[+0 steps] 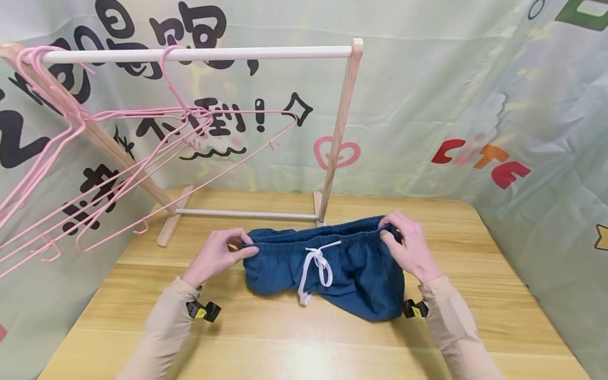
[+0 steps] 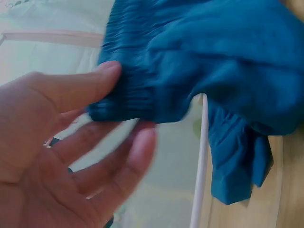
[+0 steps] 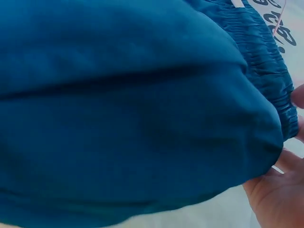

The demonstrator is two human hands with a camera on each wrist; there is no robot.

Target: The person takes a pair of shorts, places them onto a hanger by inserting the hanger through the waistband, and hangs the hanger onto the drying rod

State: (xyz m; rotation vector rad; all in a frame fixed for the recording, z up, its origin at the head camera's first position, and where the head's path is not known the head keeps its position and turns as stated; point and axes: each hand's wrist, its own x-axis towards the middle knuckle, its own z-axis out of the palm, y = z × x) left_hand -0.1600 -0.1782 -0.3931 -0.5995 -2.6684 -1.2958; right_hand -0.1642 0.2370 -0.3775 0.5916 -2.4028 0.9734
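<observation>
Dark blue shorts [image 1: 280,266] with a gathered elastic waistband and a white drawstring [image 1: 319,258] tied in a bow hang between my two hands, low over the table. My left hand [image 1: 220,253] pinches one end of the waistband between thumb and fingers; the left wrist view shows the thumb [image 2: 107,78] lying over the gathered band. At the other end, my right hand [image 1: 410,245] pinches the waistband. In the right wrist view the shorts [image 3: 142,128] fill most of the picture, and only parts of the right hand [image 3: 278,190] show at the edge.
Behind the shorts stands a wooden rack [image 1: 339,132] with a white top rail [image 1: 266,53]. Several pink hangers [image 1: 237,166] hang from its left part and reach forward over the table's left side. The wooden table [image 1: 475,295] is bordered by printed cloth walls [image 1: 404,95].
</observation>
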